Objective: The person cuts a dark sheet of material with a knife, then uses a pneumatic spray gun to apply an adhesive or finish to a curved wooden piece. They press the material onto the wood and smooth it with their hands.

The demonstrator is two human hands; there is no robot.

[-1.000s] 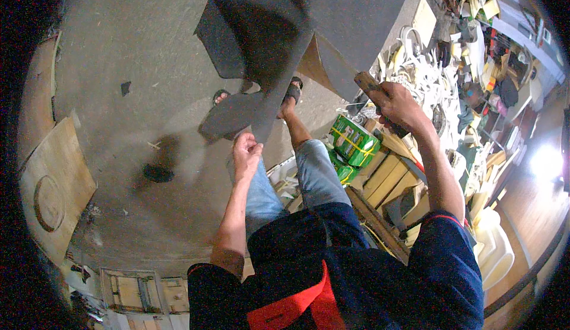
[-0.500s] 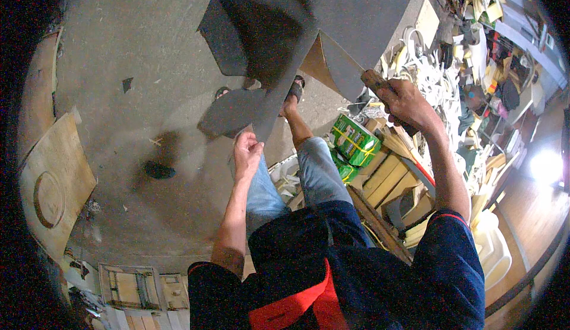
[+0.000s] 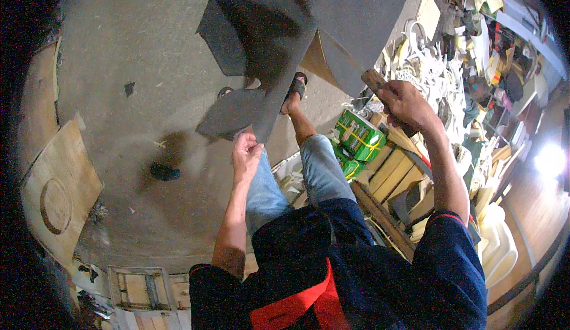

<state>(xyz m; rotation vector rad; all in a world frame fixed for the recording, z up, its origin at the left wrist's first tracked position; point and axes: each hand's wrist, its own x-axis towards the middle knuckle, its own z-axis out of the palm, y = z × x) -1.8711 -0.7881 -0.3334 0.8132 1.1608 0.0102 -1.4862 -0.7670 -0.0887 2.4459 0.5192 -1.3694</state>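
Note:
A large dark grey sheet (image 3: 356, 9) spreads before me, with curved cut edges and a folded flap showing a brown underside (image 3: 317, 60). My left hand (image 3: 246, 155) pinches its narrow near corner between thumb and fingers. Out to the right, my right hand (image 3: 409, 107) is closed round the brown wooden handle (image 3: 373, 82) of what looks like a knife. Its thin blade is hard to make out against the sheet and the flap's edge. Part of the handle is hidden in my fist.
On the right lies a heap of pale scraps (image 3: 430, 86). Green packs tied with yellow strap (image 3: 360, 137) sit beside my leg, near stacked boards (image 3: 389, 173). A plywood panel (image 3: 77, 178) stands at the left. A dark scrap (image 3: 129, 88) lies on the concrete floor (image 3: 148, 27).
My view has shifted slightly, so the floor and surroundings sit a little differently. Both hands keep their holds, and the sheet stays almost in the same place.

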